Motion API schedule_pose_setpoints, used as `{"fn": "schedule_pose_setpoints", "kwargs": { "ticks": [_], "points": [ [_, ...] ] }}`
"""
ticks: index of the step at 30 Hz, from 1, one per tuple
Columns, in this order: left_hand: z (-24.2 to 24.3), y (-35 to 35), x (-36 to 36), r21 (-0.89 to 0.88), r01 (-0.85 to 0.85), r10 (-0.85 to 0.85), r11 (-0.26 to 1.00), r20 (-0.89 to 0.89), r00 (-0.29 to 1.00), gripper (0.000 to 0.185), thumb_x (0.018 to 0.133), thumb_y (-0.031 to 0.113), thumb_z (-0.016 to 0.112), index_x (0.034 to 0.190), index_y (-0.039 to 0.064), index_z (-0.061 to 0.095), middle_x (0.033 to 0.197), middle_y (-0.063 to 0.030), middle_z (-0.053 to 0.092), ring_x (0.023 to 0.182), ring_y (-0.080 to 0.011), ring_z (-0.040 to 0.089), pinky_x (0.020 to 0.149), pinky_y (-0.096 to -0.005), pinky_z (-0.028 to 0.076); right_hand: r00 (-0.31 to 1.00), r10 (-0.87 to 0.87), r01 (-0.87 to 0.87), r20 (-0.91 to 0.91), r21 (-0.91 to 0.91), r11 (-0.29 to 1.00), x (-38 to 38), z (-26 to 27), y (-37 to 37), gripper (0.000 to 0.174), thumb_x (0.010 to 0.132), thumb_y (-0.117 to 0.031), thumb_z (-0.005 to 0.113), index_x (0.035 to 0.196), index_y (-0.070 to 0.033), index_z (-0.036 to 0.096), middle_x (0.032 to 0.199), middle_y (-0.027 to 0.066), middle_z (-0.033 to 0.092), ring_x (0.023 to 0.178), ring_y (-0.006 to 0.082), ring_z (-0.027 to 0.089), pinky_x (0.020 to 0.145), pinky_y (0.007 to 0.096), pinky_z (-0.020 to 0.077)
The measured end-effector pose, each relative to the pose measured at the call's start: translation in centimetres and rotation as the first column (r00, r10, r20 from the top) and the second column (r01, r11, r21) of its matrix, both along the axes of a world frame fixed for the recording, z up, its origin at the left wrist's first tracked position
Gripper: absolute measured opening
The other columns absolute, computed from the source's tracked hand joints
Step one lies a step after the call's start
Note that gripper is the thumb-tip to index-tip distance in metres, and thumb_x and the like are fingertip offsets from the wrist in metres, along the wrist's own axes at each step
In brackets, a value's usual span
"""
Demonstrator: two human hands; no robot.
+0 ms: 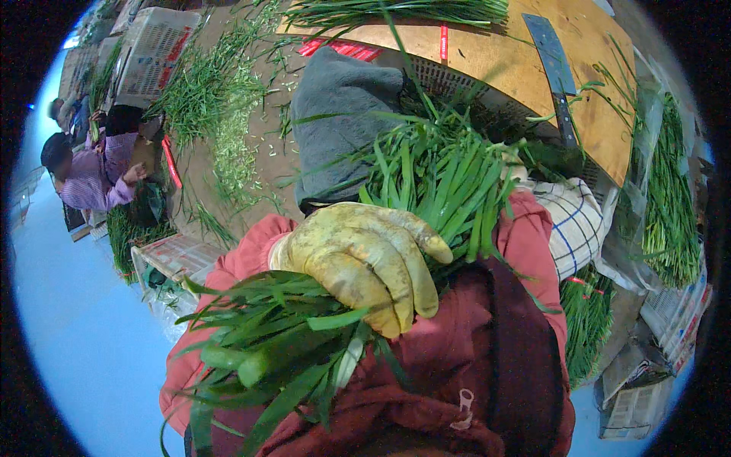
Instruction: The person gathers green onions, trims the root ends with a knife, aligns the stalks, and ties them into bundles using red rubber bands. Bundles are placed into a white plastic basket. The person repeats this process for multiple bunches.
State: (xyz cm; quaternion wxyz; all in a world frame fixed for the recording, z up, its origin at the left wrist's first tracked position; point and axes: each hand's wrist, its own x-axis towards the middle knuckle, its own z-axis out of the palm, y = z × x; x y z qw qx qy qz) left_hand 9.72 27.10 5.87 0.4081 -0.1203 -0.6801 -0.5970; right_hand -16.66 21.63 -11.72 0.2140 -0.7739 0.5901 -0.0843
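Note:
My left hand [365,257], in a stained yellow glove, is closed around a bunch of long green leaves [451,183], probably Chinese chives, in front of my red jacket. Leaf tips [274,337] spill out below it at the lower left. Of my right hand [514,165], only a light glove part shows at the right end of the bunch; leaves hide its fingers. Ahead, a cleaver [549,54] with a dark handle lies on a wooden board [491,51], with more long chives [400,11] along the far edge and a red strip [444,41] nearby.
A grey cloth [337,114] covers my knee. Loose leaves and trimmings [228,120] litter the floor at left. Beyond them are a plastic crate [157,57] and people in purple sleeves [85,183]. More chives [668,194] lie at right, above another crate [634,408].

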Motion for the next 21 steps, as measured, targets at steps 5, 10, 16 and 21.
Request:
{"fn": "schedule_pose_setpoints", "kwargs": {
  "ticks": [5, 10, 16, 21],
  "points": [
    [-0.6, -0.8, -0.6, 0.007, 0.101, -0.101, 0.995, 0.015, 0.995, 0.005, 0.093, 0.009, 0.063, 0.096, 0.005, 0.064, 0.109, -0.0101, 0.066, 0.103, -0.0283, 0.067, 0.104, -0.0554, 0.039, 0.888, -0.202, 0.087, 0.414, 0.28, 0.956, -4.2, 7.3, 0.1, 0.062, 0.082, -0.02, 0.073, 0.136, -0.003, 0.049, 0.131, 0.0164, 0.056, 0.12, 0.0266, 0.056, 0.1, 0.0389, 0.0457],
    [0.1, -0.7, -1.7, -0.017, 0.182, -0.182, 0.983, 0.007, 0.983, 0.007, 0.095, 0.01, 0.059, 0.092, 0.006, 0.065, 0.109, -0.0106, 0.066, 0.104, -0.028, 0.067, 0.103, -0.0554, 0.04, 0.724, 0.437, -0.448, 0.533, -0.118, 0.886, 0.6, 9.6, -1.1, 0.074, 0.084, -0.027, 0.072, 0.144, 0.0, 0.039, 0.143, 0.0204, 0.048, 0.131, 0.0256, 0.049, 0.103, 0.0371, 0.0429],
    [1.5, 0.5, -0.2, 0.022, 0.18, -0.181, 0.983, 0.095, 0.979, 0.004, 0.092, 0.009, 0.063, 0.091, 0.006, 0.065, 0.108, -0.0115, 0.068, 0.102, -0.0281, 0.067, 0.102, -0.0559, 0.041, 0.924, 0.263, -0.336, 0.278, 0.259, 0.906, 4.4, -4.6, -0.6, 0.029, 0.093, -0.025, 0.057, 0.102, 0.002, 0.062, 0.099, 0.0213, 0.063, 0.088, 0.0303, 0.065, 0.077, 0.0393, 0.0513],
    [0.8, 0.7, 0.6, -0.073, 0.192, -0.191, 0.979, 0.028, 0.981, 0.004, 0.092, 0.008, 0.063, 0.093, 0.005, 0.065, 0.107, -0.0118, 0.068, 0.101, -0.0287, 0.067, 0.103, -0.0566, 0.04, 0.964, 0.061, -0.201, 0.258, 0.557, 0.806, -1.8, -6.2, -0.6, 0.049, 0.09, -0.034, 0.063, 0.122, 0.003, 0.063, 0.125, 0.0224, 0.062, 0.107, 0.0305, 0.064, 0.087, 0.0419, 0.0519]
  ]
}}
